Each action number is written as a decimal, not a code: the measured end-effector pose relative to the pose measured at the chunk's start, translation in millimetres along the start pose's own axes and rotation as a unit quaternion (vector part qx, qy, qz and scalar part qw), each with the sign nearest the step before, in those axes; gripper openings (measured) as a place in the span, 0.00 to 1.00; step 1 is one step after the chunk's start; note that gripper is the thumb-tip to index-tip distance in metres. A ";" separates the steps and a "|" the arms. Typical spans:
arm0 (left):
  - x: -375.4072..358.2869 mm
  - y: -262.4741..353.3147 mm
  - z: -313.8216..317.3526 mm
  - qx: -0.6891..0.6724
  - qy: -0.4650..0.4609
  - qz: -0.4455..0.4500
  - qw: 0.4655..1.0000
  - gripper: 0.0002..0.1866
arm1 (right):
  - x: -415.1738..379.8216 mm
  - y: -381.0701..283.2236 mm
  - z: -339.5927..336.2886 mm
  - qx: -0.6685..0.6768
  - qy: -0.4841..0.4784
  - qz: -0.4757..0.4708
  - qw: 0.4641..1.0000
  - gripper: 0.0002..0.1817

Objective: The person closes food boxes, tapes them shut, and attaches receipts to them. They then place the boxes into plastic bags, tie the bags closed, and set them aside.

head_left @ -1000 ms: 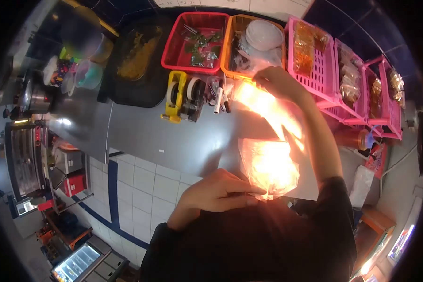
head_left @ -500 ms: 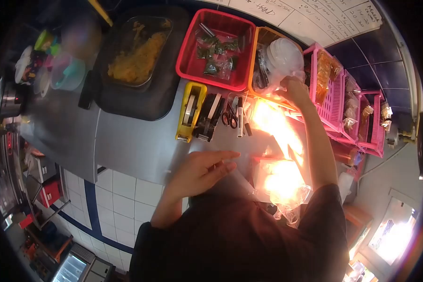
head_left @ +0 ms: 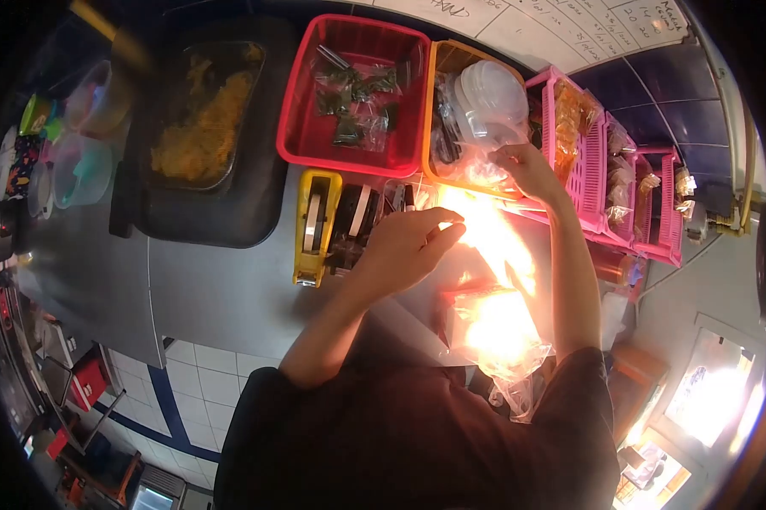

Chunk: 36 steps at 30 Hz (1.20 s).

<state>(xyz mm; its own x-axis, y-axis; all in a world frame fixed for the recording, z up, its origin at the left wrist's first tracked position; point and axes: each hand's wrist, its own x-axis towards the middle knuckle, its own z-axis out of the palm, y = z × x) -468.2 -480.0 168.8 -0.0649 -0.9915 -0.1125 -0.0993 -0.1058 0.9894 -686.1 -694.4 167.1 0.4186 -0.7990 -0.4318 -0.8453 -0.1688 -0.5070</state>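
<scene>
My right hand (head_left: 527, 172) is at the right side of an orange bin (head_left: 430, 127), fingers curled down among clear plastic wrapping. Whatever sits in its fingertips is hidden by glare and the wrapping. White plastic lids or bowls (head_left: 491, 92) lie stacked in the bin just beyond that hand. My left hand (head_left: 404, 255) hovers over the counter, holding nothing, its thumb apart from the index finger. Below and beside it are a black tape dispenser (head_left: 355, 217) and a yellow tape dispenser (head_left: 317, 223). The scissors and pens are mostly covered by this hand.
A red bin (head_left: 294, 140) holds small green packets. To its left, a dark tray (head_left: 255, 200) carries a container of yellow food (head_left: 198, 127). Pink baskets (head_left: 583, 183) with packets stand right. Bright sunlight washes out a plastic-covered box (head_left: 493, 327) near my body.
My left hand has moved up and right, from the counter's front to over the scissors and pens. My right hand stays at the orange bin. The whole view has shifted slightly.
</scene>
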 end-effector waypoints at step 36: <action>134.2 -59.9 112.8 0.345 0.145 0.209 0.904 0.09 | -51.8 -18.2 -17.0 0.188 0.198 -0.110 0.956 0.31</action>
<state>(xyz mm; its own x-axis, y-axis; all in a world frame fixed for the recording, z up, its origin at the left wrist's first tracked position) -583.0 -598.2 84.1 0.0127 -0.9229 0.3848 -0.7280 0.2553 0.6363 -698.1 -659.7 211.4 0.3508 -0.9365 -0.0053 -0.5416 -0.1983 -0.8169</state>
